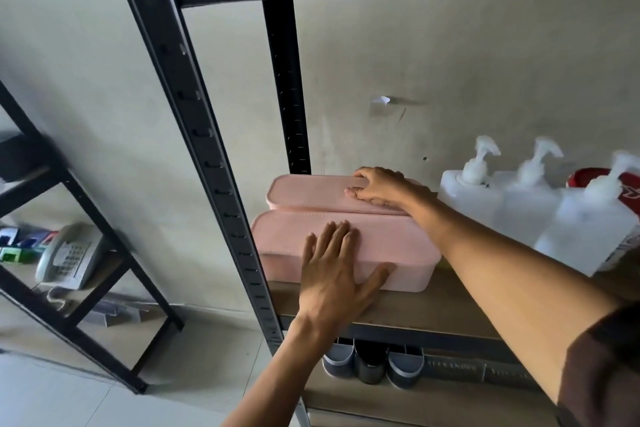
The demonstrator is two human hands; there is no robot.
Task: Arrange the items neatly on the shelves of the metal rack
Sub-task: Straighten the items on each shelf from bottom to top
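Head view: at frame centre, on the metal rack's [207, 149] shelf [433, 305], the left hand [336, 274] lies flat with fingers spread on the front pink box [398, 246]. The right hand [379, 185] rests on the rear pink box [311, 191], fingers bent; whether it grips is unclear.

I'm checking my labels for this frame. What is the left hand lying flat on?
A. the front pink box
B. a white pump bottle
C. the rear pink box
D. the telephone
A: the left hand lies flat, fingers straight, on the lid of the front pink box, while the right hand is on the rear pink box.
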